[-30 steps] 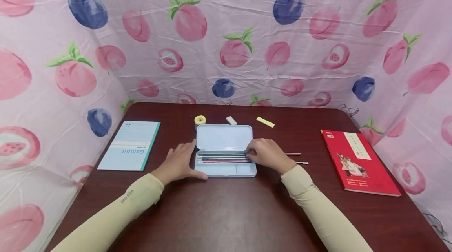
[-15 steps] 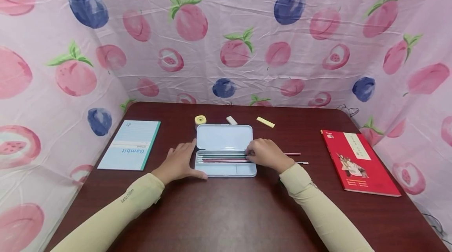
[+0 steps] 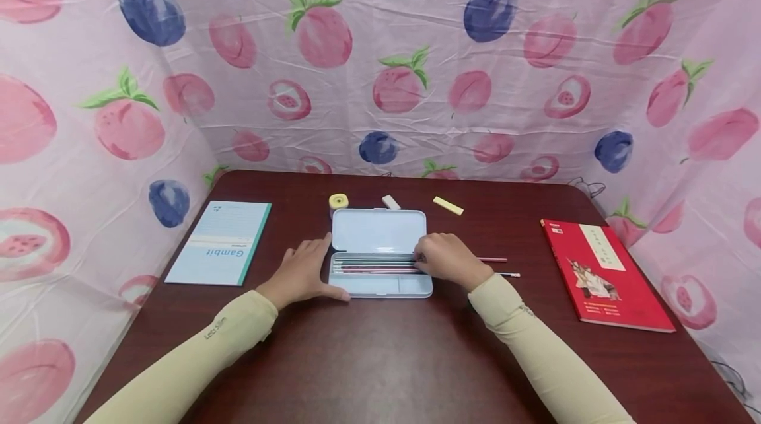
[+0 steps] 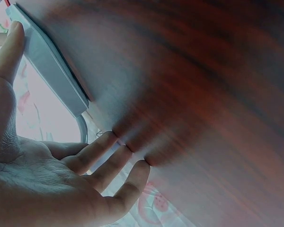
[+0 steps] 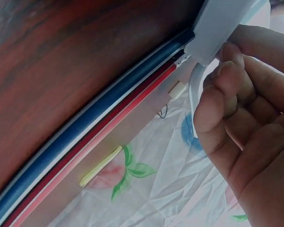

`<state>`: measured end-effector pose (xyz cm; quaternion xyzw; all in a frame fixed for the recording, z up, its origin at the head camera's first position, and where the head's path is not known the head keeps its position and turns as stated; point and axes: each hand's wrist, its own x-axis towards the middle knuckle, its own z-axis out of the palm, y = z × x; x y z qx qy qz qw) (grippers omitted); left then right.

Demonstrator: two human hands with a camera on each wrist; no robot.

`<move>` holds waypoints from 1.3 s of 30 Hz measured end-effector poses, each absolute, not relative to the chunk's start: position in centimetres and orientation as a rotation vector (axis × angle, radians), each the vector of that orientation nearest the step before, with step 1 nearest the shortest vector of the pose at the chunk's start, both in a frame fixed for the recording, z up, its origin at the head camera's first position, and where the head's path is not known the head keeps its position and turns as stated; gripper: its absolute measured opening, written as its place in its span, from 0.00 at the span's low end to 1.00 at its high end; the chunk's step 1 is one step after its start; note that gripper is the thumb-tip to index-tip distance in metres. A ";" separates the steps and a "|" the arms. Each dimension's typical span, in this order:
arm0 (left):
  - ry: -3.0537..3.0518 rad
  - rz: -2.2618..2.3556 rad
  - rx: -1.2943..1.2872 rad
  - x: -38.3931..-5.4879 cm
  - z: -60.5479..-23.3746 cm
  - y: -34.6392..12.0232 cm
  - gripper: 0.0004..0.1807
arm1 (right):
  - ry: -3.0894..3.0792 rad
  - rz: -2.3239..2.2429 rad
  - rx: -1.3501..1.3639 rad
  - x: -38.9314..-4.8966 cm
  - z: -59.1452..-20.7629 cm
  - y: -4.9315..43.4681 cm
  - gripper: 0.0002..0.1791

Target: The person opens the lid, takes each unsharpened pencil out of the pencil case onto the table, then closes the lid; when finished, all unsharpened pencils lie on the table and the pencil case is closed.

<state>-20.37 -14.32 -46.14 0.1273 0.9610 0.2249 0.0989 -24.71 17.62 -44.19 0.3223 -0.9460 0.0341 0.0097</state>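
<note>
A light blue pencil case (image 3: 378, 231) lies on the table with its lid raised; several pencils (image 3: 374, 265) lie in its back compartment. My left hand (image 3: 302, 272) is spread around the left end, thumb (image 4: 12, 52) along the front wall and the other fingertips down on the tabletop. At the right end, my right hand (image 3: 454, 259) reaches over the rim with curled fingers and thumb pinched together at the pencil ends. The pinched end itself is hidden. Beside the case on the right, a red pencil (image 5: 104, 137) and a dark blue pencil (image 5: 94, 118) lie on the table, partly behind that hand.
Behind the case are a yellow tape roll (image 3: 338, 201), a white eraser (image 3: 390, 202) and a yellow strip (image 3: 448, 205). A blue notebook (image 3: 218, 243) lies at the left, a red book (image 3: 606, 275) at the right. A fruit-print cloth (image 3: 380, 67) encloses the table's back and sides.
Both hands and the pencil case keep nearly the same places. The head view has shifted slightly.
</note>
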 end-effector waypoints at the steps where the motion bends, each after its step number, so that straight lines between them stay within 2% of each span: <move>1: 2.844 0.665 0.379 -20.4 -46.2 -14.3 0.78 | -2.947 0.097 1.011 -24.7 -44.2 17.6 0.02; 19: 2.843 0.674 0.382 -20.3 -46.2 -14.3 0.77 | -2.874 0.007 1.076 -24.8 -44.1 17.6 0.03; 39: 2.847 0.661 0.368 -20.3 -46.3 -14.2 0.78 | -2.930 -0.053 1.057 -25.0 -43.8 17.5 0.13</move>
